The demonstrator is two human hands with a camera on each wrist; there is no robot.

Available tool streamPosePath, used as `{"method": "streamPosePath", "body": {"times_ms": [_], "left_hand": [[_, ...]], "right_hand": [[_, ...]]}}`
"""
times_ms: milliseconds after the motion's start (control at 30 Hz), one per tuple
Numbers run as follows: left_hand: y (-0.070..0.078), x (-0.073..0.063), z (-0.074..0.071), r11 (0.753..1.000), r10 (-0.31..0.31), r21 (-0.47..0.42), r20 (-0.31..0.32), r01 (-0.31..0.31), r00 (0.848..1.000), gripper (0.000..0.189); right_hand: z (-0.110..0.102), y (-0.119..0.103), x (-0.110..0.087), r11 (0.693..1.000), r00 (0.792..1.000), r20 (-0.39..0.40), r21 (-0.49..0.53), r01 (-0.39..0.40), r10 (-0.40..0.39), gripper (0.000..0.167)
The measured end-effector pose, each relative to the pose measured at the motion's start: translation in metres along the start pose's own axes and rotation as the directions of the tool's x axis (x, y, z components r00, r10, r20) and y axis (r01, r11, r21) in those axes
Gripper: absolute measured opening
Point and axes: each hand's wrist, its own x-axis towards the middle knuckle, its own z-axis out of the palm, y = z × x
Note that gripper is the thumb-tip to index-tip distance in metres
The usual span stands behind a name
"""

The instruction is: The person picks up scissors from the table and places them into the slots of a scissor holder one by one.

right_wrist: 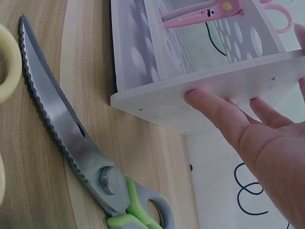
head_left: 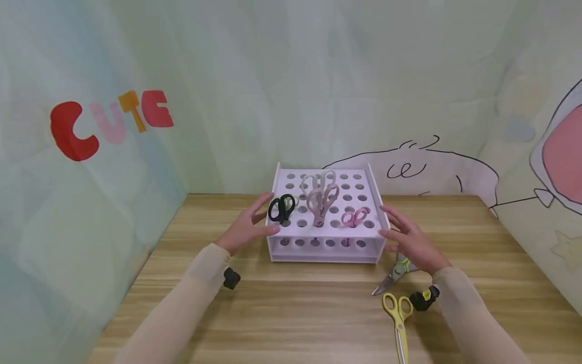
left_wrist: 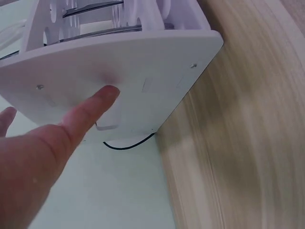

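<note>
A white rack (head_left: 295, 231) with rows of round holes sits on the wooden table. Black scissors (head_left: 282, 208), mauve scissors (head_left: 320, 212) and pink scissors (head_left: 353, 219) stand in its holes, with paler pairs partly hidden behind. At the left side panel is my left hand (head_left: 245, 227); in the left wrist view its thumb (left_wrist: 97, 102) presses flat on the panel (left_wrist: 138, 62). Against the opposite panel rests my right hand (head_left: 416, 246), thumb and fingers extended. Both palms stay apart from the rack.
Grey-green shears (head_left: 398, 272) with a serrated blade lie beside the rack, partly under my right hand. Yellow scissors (head_left: 399, 318) lie nearer the front. A printed cloth backdrop (head_left: 227, 126) rises behind the table and along its sides.
</note>
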Motion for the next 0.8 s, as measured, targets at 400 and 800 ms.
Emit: {"method": "streamPosePath", "body": {"times_ms": [400,800], "left_hand": [[-0.003,0.003,0.004,1.0,-0.015,0.027,-0.037,0.016,0.999,0.077],[-0.012,0.002,0.009,1.0,0.013,0.001,-0.085,-0.013,0.996,0.074]], "right_hand": [[0.002,-0.003,0.002,1.0,1.0,-0.019,0.017,-0.006,0.007,0.069],[-0.008,-0.004,-0.016,0.997,1.0,-0.008,-0.068,-0.031,0.03,0.082]]}}
